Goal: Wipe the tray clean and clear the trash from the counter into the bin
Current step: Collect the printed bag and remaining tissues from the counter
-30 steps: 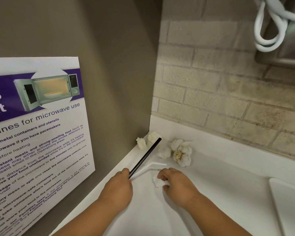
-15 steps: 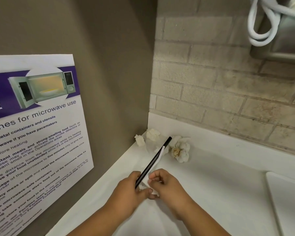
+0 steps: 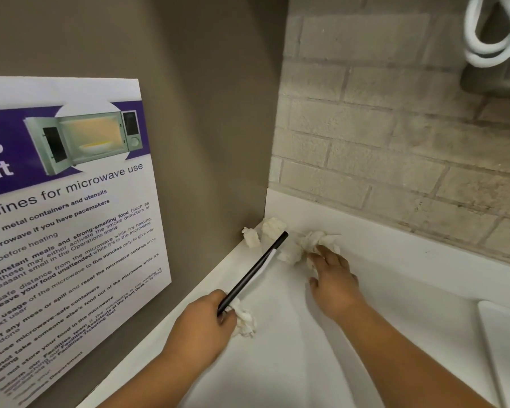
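Head view: the white counter (image 3: 395,293) ran into a back corner (image 3: 266,222) where a grey side wall met a brick wall (image 3: 395,136).

- **Trash in the corner:** Two small crumpled tissue wads (image 3: 273,226) lay right in that corner. A larger crumpled tissue clump (image 3: 314,241) lay just right of the corner, against the counter's upstand.
- **Left hand:** The left hand (image 3: 200,328), in front of the corner, had its fingers curled round the lower end of a black straw (image 3: 252,275). The straw's tip pointed up toward the corner. A white strip (image 3: 268,262) lay along the straw, and a tissue ball (image 3: 243,319) was bunched against the same fingers.
- **Right hand:** The right hand (image 3: 333,281) lay palm down, its fingers stretched out and relaxed, the tips touching the larger clump.
- **Tray:** The pale tray (image 3: 507,348) sat far right of the corner, at the picture's edge.
- **Poster:** A microwave poster (image 3: 71,201) hung on the side wall, left of the corner.
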`<state>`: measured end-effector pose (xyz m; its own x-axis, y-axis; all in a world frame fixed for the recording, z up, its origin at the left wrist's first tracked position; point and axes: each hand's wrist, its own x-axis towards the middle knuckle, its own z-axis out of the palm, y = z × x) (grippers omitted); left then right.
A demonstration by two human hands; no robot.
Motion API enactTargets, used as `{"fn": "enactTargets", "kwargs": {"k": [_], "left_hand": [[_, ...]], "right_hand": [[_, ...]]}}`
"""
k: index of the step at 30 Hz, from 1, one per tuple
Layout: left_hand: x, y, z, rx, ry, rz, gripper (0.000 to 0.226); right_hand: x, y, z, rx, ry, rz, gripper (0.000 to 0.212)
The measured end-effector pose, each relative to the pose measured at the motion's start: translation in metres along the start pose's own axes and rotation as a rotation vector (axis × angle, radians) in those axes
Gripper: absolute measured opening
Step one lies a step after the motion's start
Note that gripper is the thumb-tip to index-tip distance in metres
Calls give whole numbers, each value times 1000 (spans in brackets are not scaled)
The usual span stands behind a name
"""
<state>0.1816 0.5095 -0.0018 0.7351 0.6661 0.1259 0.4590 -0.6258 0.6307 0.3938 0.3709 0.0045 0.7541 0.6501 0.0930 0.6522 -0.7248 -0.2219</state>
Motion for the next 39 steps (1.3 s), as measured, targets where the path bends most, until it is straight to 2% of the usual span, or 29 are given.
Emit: {"fn": "enactTargets", "kwargs": {"k": [3, 6, 8, 10, 14, 20, 23, 28, 35, 39], "left_hand": [[-4, 1, -3, 9, -2, 7, 28], [-11, 1, -7, 22, -5, 24, 26], [-15, 0, -10, 29, -6, 25, 26], [-21, -1, -16, 42, -5, 17, 30], [-40, -5, -30, 47, -4, 22, 31], [-89, -18, -56, 54, 4, 64, 24], [-118, -31, -69, 54, 32, 99, 18], [-162, -58, -93, 87, 74, 130, 10], [-227, -98, -136, 27, 151, 130, 7], [-265, -140, -165, 13, 222, 78, 14]], "right_hand": [[9, 13, 1, -89, -158, 29, 63], [11, 16, 5, -58, -141, 58, 64], [5, 17, 7, -65, -94, 70, 55], [-5, 15, 7, -40, -19, 38, 38], [-35, 0, 11, 227, 86, -72, 21], [-102, -57, 1, 602, 54, -256, 21], [-133, -89, -4, 701, -14, -323, 25], [-174, -142, -15, 720, -139, -435, 31], [-224, -215, -20, 682, -287, -542, 30], [-255, -266, -6, 738, -369, -592, 22]]}}
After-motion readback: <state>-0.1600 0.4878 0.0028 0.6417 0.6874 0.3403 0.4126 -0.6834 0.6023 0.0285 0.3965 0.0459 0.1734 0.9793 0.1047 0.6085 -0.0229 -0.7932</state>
